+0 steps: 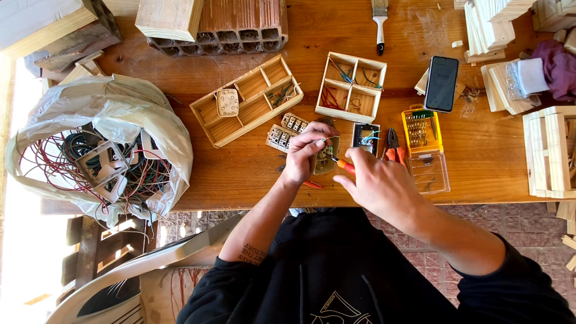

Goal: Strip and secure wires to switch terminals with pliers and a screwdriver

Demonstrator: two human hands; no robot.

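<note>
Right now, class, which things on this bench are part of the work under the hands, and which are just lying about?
In use:
left hand gripping the small electrical box
right hand with the orange-handled screwdriver

Lying about:
phone
paintbrush
yellow bit case
orange pliers
plastic bag of wires
hollow brick

We are looking down at a workshop bench: a bare wooden table (252, 174) is carrying compartmented wooden trays (247, 99) of wires and parts, a yellow screwdriver-bit case (422, 131) and orange-handled pliers (393, 147). Timber offcuts (170, 17), a hollow clay brick (240, 27), a paintbrush (380, 24) and a bag of salvaged wiring (99, 150) are crowding its edges.
</note>
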